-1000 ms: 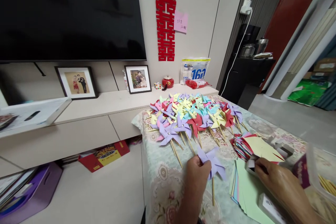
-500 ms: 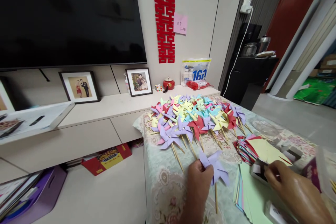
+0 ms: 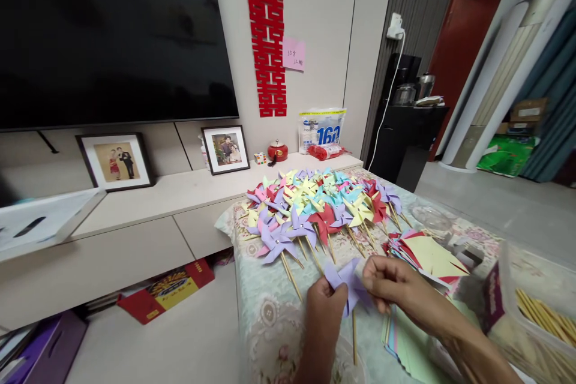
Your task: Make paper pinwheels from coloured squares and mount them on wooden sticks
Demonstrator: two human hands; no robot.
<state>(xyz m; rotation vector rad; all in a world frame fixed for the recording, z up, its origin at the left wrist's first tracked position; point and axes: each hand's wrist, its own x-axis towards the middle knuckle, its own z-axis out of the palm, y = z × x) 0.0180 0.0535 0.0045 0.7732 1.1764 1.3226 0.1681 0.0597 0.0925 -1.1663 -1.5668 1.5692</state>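
At the right edge of the tabletop a clear plastic box holds wooden sticks. Both forearms reach in from below. The left hand is closed on a lavender pinwheel, fingers curled around it; the right hand pinches its paper blades from the right. Its stick runs from the blades toward the person. Beyond lies a pile of finished pinwheels.
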